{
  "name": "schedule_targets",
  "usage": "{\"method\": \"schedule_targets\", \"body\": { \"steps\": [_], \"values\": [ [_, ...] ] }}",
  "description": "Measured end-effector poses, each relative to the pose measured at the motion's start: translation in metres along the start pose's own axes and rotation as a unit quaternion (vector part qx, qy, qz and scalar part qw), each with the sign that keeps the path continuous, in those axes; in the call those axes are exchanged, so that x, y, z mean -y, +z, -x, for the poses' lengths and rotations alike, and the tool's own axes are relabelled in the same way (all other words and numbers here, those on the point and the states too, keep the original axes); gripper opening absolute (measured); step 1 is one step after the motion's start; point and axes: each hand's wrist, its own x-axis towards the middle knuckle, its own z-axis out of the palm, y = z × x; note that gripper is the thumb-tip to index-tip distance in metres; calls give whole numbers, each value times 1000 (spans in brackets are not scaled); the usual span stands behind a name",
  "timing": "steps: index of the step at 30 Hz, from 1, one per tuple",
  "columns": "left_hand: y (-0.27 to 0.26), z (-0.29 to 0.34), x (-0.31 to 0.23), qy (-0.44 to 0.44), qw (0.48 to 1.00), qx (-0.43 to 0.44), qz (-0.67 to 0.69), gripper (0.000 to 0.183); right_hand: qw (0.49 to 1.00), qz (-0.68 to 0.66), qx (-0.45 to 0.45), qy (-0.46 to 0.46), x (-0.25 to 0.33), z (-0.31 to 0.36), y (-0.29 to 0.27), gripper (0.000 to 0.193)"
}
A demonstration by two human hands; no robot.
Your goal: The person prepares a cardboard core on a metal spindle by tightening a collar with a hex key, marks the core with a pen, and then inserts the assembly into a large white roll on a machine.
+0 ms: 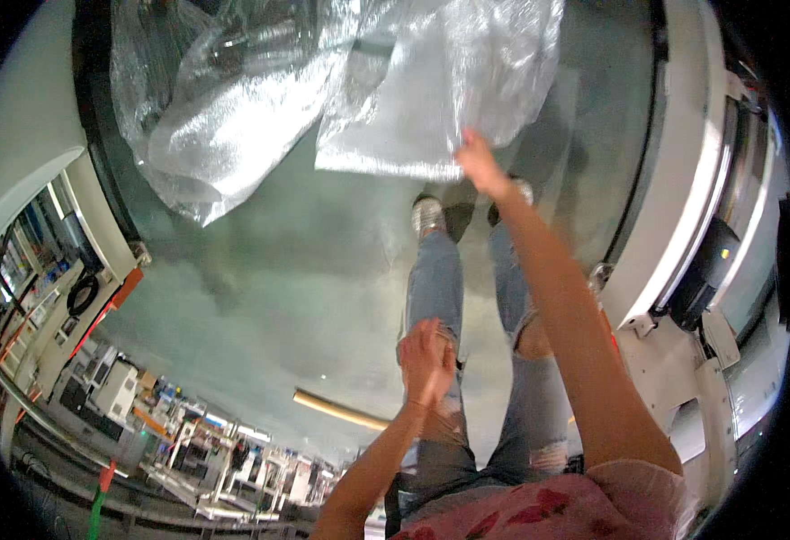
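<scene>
Two large pieces of clear plastic, bag-like and wrinkled, spread over the grey-green floor at the top of the head view. My right hand (482,168) reaches forward and pinches the near edge of the right-hand plastic bag (404,117), close to its right corner. Left of it lies the other plastic bag (224,135), shiny and crumpled, its tip pointing toward me. My left hand (426,364) rests on my left knee, fingers stretched out over the jeans (437,279), with nothing visible in it.
My shoes (428,214) stand just short of the plastic. A white machine frame (674,198) runs along the right, with a black cylindrical part (705,274) on it. Another pale machine panel (26,135) curves along the left. Benches and equipment (233,463) fill the lower left.
</scene>
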Motion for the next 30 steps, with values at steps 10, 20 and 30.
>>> {"method": "schedule_targets", "body": {
  "steps": [10, 20, 30],
  "values": [
    [-24, -23, 40, -205, 839, -76, 498, 62, 881, 299, 311, -195, 105, 348, -51, 17],
    [-52, 42, -30, 68, 912, 178, 363, 53, 712, 293, 588, -249, 63, 516, 29, 21],
    [69, 299, -16, 264, 822, 423, 276, 44, 976, 193, -57, -87, 20, 490, -208, 28]
  ]
}}
